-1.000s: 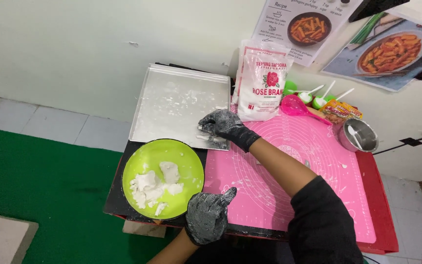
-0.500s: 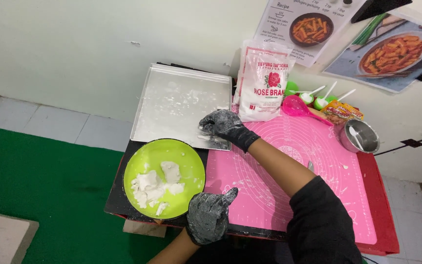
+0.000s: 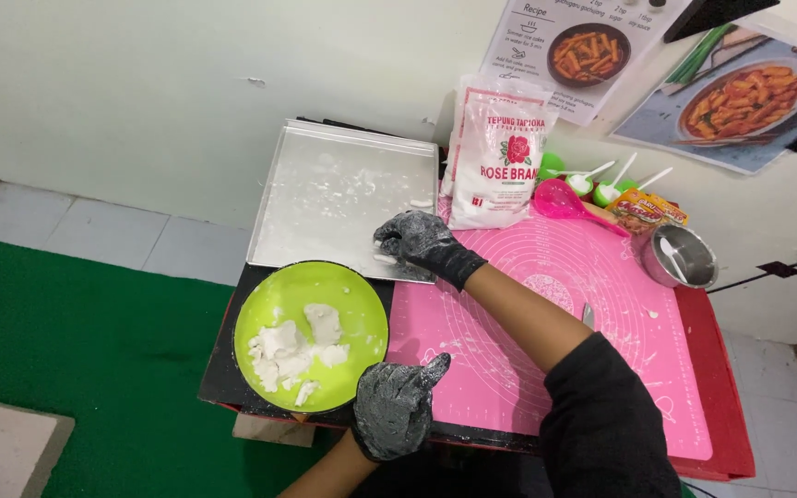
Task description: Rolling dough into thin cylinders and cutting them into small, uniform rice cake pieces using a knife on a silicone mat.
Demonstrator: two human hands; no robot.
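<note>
R hand (image 3: 422, 242), in a dark glove dusted w/ flour, sat at the near right corner of the floured metal tray (image 3: 325, 189), fingers curled over a small white dough bit (image 3: 386, 258) at the tray's front edge; looked like a pinch, but the grip itself was hidden under the glove, so can't tell for sure. L hand (image 3: 394, 406), also gloved, rested at the near rim of the green plate (image 3: 274, 300), fingers loosely bent, holding nothing, thumb pointing toward the pink mat (image 3: 546, 304). White dough chunks (image 3: 292, 350) were piled on the plate's near-left side. Flour bag (image 3: 500, 152) stood upright just behind the R hand, btw tray & pink scoop (image 3: 560, 198). Steel cup (image 3: 680, 256) further right, well apart.

Risks, imo: the plate hung close to the table's near-left edge, so L-hand pressure on its rim could tip it & dump the dough. R forearm crossed low over the mat; a quick swing back could knock the bag over. The dough bit at the tray lip could smear or drop into the gap btw tray & plate if pinched loosely
</note>
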